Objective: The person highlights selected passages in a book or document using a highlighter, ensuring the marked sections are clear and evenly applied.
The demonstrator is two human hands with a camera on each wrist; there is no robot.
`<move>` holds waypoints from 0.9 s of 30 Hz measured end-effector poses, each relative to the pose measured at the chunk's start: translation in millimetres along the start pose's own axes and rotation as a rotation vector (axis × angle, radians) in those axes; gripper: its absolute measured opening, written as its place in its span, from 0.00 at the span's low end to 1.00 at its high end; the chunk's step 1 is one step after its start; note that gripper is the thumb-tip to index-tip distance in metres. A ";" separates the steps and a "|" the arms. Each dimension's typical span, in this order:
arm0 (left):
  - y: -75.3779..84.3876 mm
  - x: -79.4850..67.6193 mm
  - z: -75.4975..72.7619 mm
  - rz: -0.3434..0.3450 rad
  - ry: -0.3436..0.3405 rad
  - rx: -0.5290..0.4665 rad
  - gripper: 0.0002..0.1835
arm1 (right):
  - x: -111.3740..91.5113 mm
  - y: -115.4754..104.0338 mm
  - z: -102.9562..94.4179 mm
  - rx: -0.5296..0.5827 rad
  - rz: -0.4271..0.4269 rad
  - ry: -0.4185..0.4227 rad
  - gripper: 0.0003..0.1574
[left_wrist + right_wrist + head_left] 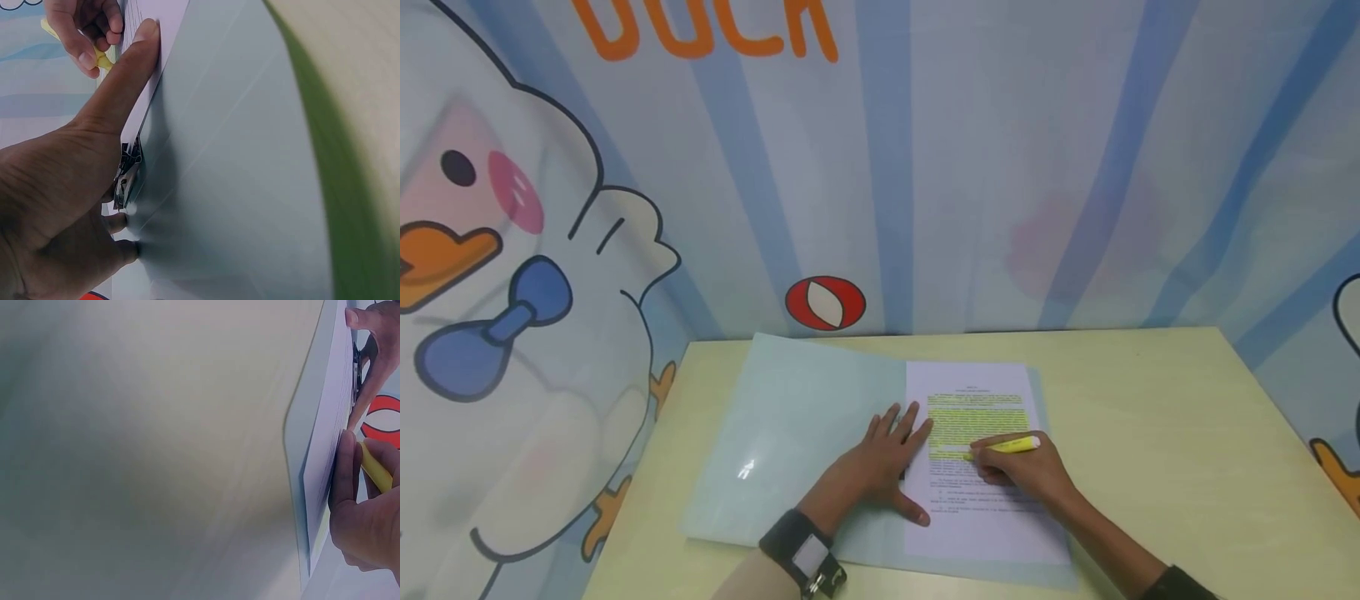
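A printed page (977,533) lies in the right half of an opened pale folder (805,408), its upper lines covered in yellow highlighter. My right hand (1026,471) pinches a yellow highlighter (1015,445), its tip at the lower end of the marked lines. In the right wrist view the highlighter (376,469) shows between thumb and fingers. My left hand (880,462) rests with spread fingers across the fold, thumb and fingertips on the page's left edge. Under its palm, a metal clip (128,172) at the folder's fold shows in the left wrist view.
The folder lies on a light yellow table (1165,433). Behind the table hangs a blue-striped backdrop (962,167) with a cartoon duck (550,333) at the left. A dark strap with a device (801,550) is on the left wrist.
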State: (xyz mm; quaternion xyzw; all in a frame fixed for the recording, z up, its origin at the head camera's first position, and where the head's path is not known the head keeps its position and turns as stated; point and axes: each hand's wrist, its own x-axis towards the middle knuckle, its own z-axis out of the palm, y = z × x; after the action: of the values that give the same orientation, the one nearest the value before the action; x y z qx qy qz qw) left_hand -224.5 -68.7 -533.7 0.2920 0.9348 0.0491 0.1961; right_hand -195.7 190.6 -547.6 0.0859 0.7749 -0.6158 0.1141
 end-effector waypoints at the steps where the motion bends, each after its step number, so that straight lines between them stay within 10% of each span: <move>1: 0.1 -0.2 0.2 -0.001 0.001 -0.001 0.76 | 0.0 0.3 0.0 -0.001 0.003 0.000 0.18; 27: -0.2 0.8 2.8 -0.011 0.004 -0.007 0.76 | 0.7 5.2 -5.8 0.025 0.022 0.009 0.21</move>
State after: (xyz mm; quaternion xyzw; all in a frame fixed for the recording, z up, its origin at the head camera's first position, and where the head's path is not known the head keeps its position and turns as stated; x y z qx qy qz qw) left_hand -224.1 -68.5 -536.5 0.2859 0.9367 0.0517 0.1954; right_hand -195.4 197.5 -551.4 0.0989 0.7666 -0.6237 0.1163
